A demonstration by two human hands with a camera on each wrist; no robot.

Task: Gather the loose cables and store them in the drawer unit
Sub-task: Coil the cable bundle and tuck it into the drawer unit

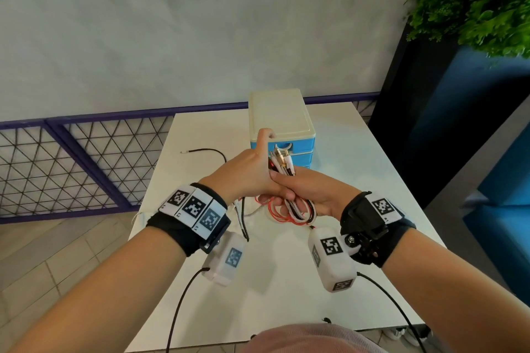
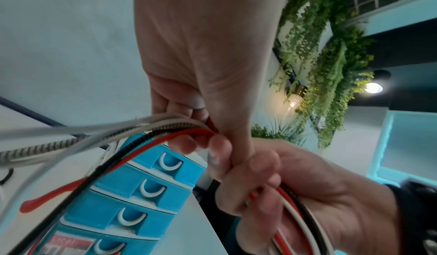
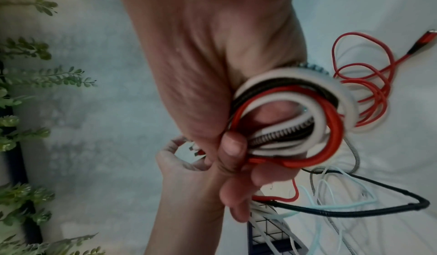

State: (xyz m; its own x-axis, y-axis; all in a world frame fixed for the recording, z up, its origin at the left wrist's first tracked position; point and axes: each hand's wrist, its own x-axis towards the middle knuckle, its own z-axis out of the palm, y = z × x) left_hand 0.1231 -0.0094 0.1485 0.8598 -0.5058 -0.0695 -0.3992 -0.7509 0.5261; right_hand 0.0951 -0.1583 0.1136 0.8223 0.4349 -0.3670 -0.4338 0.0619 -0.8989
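A bundle of cables point(image 1: 298, 210), red, white, black and braided, is held between both hands just in front of the drawer unit point(image 1: 279, 114), a cream-topped box with blue drawers point(image 2: 141, 199), all pushed in. My right hand point(image 1: 289, 189) grips the coiled part point(image 3: 279, 139) in its fist. My left hand point(image 1: 258, 163) pinches the strands point(image 2: 165, 137) where they leave the coil; its index finger points up beside the unit. The plug ends point(image 1: 282, 160) stick out toward the drawer fronts. Loose loops point(image 3: 369, 90) trail onto the table.
One black cable point(image 1: 210, 150) lies on the white table point(image 1: 286, 289) left of the unit. A dark planter point(image 1: 430, 123) with a green plant point(image 1: 473, 0) stands at the right. A purple lattice fence point(image 1: 71, 163) runs behind the table at the left.
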